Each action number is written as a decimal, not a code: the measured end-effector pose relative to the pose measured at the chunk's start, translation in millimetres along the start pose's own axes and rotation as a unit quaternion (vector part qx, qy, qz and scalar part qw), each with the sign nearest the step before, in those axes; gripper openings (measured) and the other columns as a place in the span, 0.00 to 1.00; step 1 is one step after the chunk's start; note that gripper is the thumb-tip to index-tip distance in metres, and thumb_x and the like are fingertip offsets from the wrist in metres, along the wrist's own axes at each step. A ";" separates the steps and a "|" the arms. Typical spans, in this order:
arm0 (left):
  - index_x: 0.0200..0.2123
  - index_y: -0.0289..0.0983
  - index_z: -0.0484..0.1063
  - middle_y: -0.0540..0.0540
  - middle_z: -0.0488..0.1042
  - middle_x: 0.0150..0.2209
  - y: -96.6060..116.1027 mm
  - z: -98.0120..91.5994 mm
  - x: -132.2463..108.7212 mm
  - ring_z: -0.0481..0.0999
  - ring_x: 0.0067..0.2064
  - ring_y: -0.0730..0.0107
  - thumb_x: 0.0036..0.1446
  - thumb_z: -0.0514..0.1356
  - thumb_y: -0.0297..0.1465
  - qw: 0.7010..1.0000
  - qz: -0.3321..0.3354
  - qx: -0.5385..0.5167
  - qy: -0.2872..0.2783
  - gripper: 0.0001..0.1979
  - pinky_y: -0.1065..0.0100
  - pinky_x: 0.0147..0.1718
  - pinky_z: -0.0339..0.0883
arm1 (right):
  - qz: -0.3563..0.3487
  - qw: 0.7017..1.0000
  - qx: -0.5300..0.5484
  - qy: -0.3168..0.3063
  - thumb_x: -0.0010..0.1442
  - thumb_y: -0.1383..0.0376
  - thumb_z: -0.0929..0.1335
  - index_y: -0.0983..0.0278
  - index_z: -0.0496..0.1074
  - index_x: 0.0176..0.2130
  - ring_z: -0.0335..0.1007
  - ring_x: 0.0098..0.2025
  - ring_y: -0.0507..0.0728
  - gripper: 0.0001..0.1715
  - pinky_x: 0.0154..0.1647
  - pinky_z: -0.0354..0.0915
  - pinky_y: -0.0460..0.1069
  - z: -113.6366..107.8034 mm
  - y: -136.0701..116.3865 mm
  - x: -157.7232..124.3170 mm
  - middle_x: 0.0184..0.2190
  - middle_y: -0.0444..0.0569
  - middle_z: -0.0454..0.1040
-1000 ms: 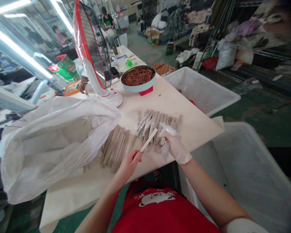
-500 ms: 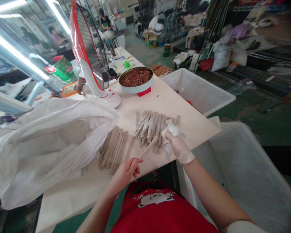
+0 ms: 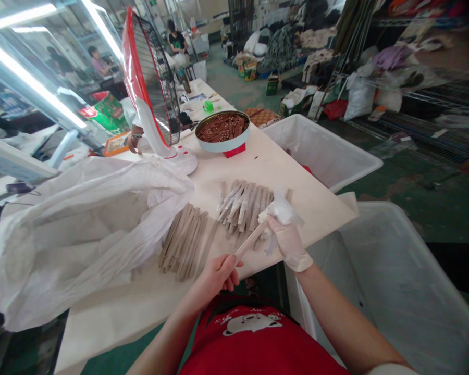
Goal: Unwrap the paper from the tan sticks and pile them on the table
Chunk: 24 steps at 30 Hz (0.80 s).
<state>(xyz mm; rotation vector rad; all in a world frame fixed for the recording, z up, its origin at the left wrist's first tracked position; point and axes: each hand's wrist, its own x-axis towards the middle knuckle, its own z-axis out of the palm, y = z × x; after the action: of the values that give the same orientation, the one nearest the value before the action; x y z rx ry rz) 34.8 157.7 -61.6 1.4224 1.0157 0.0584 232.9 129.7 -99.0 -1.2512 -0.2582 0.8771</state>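
Observation:
My left hand (image 3: 223, 273) pinches the near end of a flat, pale beige strip (image 3: 250, 241). In a thin whitish glove, my right hand (image 3: 288, 240) is closed around a crumpled white cloth or plastic wad (image 3: 283, 208), which meets the strip's far end. Beyond my hands lies a pile of similar strips (image 3: 242, 203), some with a shiny surface. A second bundle of greyish-beige strips (image 3: 184, 242) rests to the left, partly beside a large white sack (image 3: 82, 229). All of this is on a pale-topped table (image 3: 140, 307).
A red and white fan (image 3: 148, 104) stands behind the sack. Near it, a round tin (image 3: 223, 143) holds brown pieces. Translucent plastic bins (image 3: 375, 271) flank the table's right edge. Other people sit working in the far background.
The strip's far end has come to the white wad in my right hand. My left hand has moved slightly right, and the camera view has shifted a little.

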 end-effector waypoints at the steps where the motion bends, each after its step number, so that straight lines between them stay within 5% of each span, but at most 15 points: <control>1: 0.36 0.33 0.69 0.52 0.68 0.20 2.4 -0.5 2.2 0.64 0.18 0.78 0.57 0.46 0.50 1.000 -0.003 0.007 0.005 0.25 0.75 0.18 0.54 | 0.004 1.000 0.004 0.000 0.41 0.53 0.75 0.63 0.73 0.34 0.71 0.31 0.56 0.22 0.30 0.69 0.50 0.1 0.0 -2.0 0.30 0.46 0.77; 10: 0.33 0.34 0.70 0.51 0.68 0.20 13.6 -5.0 -0.9 0.65 0.19 0.76 0.60 0.45 0.44 0.985 0.035 0.161 0.046 0.22 0.73 0.21 0.58 | 0.034 0.998 0.033 0.036 0.38 0.54 0.76 0.65 0.75 0.33 0.73 0.31 0.56 0.24 0.30 0.69 0.49 -4.0 -3.6 -1.7 0.30 0.48 0.78; 16: 0.33 0.33 0.69 0.52 0.68 0.20 18.8 -3.8 -6.1 0.63 0.18 0.78 0.59 0.45 0.46 0.995 0.002 0.098 -0.019 0.23 0.74 0.18 0.56 | 0.084 0.995 0.049 0.019 0.37 0.53 0.77 0.65 0.73 0.31 0.71 0.25 0.55 0.24 0.24 0.67 0.48 -3.8 -13.2 -5.7 0.23 0.45 0.75; 24: 0.32 0.34 0.68 0.53 0.66 0.18 18.7 -14.8 -0.6 0.61 0.17 0.79 0.58 0.45 0.46 0.999 -0.009 0.044 -0.016 0.23 0.75 0.17 0.55 | 0.093 0.995 -0.001 -0.039 0.38 0.51 0.76 0.65 0.72 0.30 0.65 0.20 0.51 0.24 0.19 0.63 0.47 -5.6 -12.0 -12.8 0.20 0.42 0.71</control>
<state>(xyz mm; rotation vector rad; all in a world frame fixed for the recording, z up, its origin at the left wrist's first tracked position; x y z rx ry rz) 35.4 173.0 -43.3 1.4884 1.0161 -0.0219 233.1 116.2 -86.5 -1.2580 -0.2058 1.0865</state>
